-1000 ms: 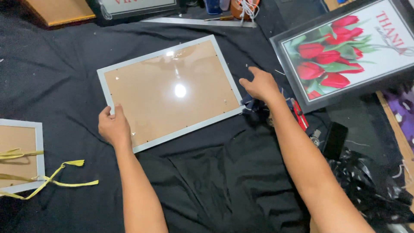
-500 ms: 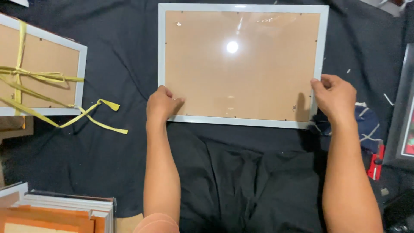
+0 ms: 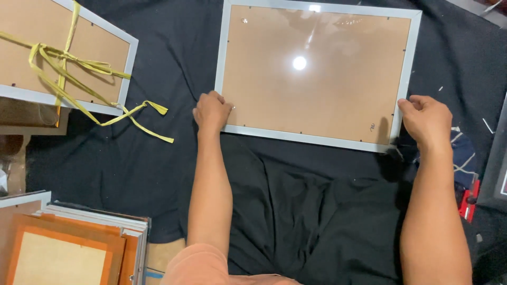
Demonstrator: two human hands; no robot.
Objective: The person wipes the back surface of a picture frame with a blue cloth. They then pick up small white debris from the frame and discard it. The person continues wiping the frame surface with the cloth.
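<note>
A silver-edged picture frame (image 3: 317, 74) with a brown backing and a glossy pane lies flat on a black cloth (image 3: 317, 211). My left hand (image 3: 211, 112) grips the frame's near left corner. At the near right corner, my right hand (image 3: 426, 122) holds the frame's edge. A ceiling light glares off the middle of the pane.
A second silver frame (image 3: 58, 58) tied with yellow ribbon (image 3: 105, 105) lies at the upper left. A stack of frames (image 3: 74, 248) with orange borders sits at the lower left. A dark frame's edge (image 3: 496, 163) and a red tool (image 3: 467, 198) are at the right.
The frame has been straightened from its tilt and now lies square in front of me, with both hands at its near corners. The view has shifted left, so the flower picture is out of sight.
</note>
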